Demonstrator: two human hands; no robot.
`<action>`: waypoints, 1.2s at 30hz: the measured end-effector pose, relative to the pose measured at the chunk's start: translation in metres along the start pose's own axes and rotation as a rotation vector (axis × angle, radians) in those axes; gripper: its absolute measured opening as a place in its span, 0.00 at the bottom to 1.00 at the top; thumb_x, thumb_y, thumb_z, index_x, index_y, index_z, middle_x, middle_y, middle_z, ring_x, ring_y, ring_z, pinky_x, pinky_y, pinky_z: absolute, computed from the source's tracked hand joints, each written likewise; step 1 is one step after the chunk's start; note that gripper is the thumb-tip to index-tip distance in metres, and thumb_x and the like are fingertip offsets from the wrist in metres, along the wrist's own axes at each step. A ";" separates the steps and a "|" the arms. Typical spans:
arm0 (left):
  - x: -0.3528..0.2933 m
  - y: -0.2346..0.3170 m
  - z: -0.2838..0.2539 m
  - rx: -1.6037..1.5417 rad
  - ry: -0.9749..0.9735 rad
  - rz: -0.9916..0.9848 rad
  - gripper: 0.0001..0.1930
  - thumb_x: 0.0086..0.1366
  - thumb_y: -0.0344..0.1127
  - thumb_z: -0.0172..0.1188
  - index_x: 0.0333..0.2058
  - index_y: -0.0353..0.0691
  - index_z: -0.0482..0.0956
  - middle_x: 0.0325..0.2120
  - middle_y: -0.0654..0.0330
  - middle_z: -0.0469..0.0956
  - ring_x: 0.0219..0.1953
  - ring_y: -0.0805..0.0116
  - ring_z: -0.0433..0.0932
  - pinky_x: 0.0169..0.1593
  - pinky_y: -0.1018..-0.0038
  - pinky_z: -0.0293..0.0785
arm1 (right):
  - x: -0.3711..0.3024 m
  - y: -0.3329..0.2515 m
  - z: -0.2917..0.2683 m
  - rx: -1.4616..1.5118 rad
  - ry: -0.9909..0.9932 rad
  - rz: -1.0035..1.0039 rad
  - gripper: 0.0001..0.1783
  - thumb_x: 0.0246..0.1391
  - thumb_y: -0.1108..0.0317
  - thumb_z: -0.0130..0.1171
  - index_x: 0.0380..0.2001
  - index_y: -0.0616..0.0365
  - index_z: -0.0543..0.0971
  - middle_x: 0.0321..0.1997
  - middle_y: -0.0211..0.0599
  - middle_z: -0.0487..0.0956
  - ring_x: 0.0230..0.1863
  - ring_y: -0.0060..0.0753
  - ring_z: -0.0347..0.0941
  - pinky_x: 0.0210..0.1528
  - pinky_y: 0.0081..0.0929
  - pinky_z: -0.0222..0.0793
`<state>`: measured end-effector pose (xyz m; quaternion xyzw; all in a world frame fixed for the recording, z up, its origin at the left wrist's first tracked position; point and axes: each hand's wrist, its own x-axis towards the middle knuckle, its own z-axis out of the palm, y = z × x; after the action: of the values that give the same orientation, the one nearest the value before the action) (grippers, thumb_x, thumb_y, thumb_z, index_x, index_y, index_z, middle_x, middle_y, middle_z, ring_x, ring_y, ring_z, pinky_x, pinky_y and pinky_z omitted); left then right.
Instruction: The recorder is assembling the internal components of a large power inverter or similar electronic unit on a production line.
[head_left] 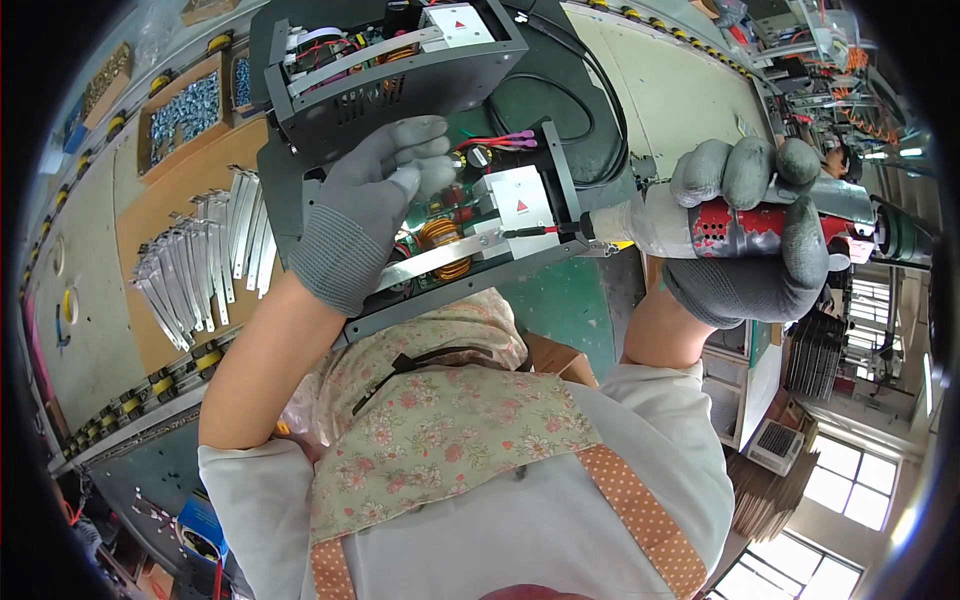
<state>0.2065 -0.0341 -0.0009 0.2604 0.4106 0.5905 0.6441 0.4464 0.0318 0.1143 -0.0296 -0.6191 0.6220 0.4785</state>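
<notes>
My right hand [760,230], in a grey glove, is wrapped round a worn red-and-grey electric screwdriver [738,228]. Its thin bit [540,231] points left, with the tip over a flat metal strip [440,258] laid across an open black metal case [560,175]. Whether the tip touches a screw is unclear. Circuit parts, a copper coil [445,240] and a white plate [518,200] show inside the case. Over its left side reaches my gloved left hand [385,175], fingers stretched and slightly bent, with nothing visible in them. That hand hides part of the case.
A second open black case [400,90] stands just beyond. To the left, several metal strips [200,260] lie on cardboard, near a box of screws [185,115]. A black cable [620,110] loops behind the case at the right. Rollers [165,380] line the bench edge.
</notes>
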 end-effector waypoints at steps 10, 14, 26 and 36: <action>-0.007 0.013 0.009 -0.057 0.026 -0.020 0.18 0.71 0.25 0.44 0.58 0.28 0.65 0.51 0.45 0.74 0.52 0.58 0.77 0.58 0.74 0.76 | 0.010 0.005 0.014 -0.049 -0.151 0.043 0.24 0.53 0.60 0.52 0.52 0.57 0.71 0.32 0.41 0.70 0.33 0.44 0.67 0.32 0.40 0.68; -0.009 0.015 0.008 -0.048 0.042 -0.024 0.17 0.72 0.27 0.46 0.57 0.29 0.65 0.50 0.45 0.75 0.52 0.58 0.78 0.58 0.73 0.76 | 0.024 0.013 0.029 -0.027 -0.189 0.111 0.23 0.54 0.63 0.52 0.52 0.58 0.71 0.41 0.44 0.74 0.33 0.42 0.68 0.34 0.41 0.69; -0.007 0.013 0.001 -0.136 0.058 -0.014 0.15 0.71 0.26 0.48 0.54 0.28 0.67 0.49 0.45 0.76 0.47 0.59 0.80 0.53 0.74 0.80 | 0.035 0.023 0.047 -0.121 0.003 0.092 0.19 0.51 0.70 0.50 0.48 0.60 0.72 0.47 0.38 0.77 0.33 0.35 0.63 0.35 0.41 0.62; -0.007 0.013 0.000 -0.148 0.076 0.035 0.15 0.70 0.27 0.50 0.53 0.27 0.69 0.46 0.45 0.78 0.45 0.60 0.82 0.50 0.74 0.81 | 0.033 0.019 0.057 -0.079 -0.100 0.259 0.19 0.52 0.68 0.53 0.48 0.59 0.72 0.26 0.36 0.68 0.28 0.33 0.61 0.32 0.34 0.59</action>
<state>0.1993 -0.0386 0.0113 0.1965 0.3856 0.6399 0.6350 0.3821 0.0142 0.1308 -0.0970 -0.6572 0.6542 0.3614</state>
